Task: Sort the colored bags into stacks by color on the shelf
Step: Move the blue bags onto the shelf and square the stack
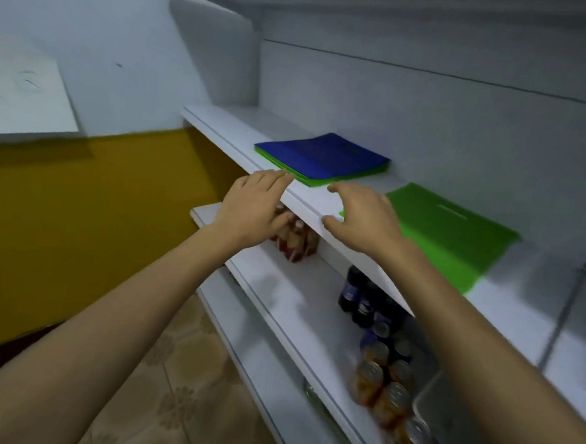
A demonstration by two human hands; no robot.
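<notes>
Your left hand [255,205] and right hand [360,219] hold nothing, fingers loose, at the shelf [229,125] edge before the blue bag [323,155].

Even, cool, soft light — faint shadows under the shelf [306,202]; motion blur smears the lower right, wide-angle bending at the edges.

One view only, from the person's head, looking forward and down along both forearms to the left hand [251,207] and right hand [362,219], which sit mid-frame at arm's reach. The white shelf [313,199] runs slantwise from beyond the left hand out past the right, close to the lens and bent by the wide angle. Beneath the hands, the lower shelf [280,289] and tiled floor [178,386] drop away toward the bottom edge.
</notes>
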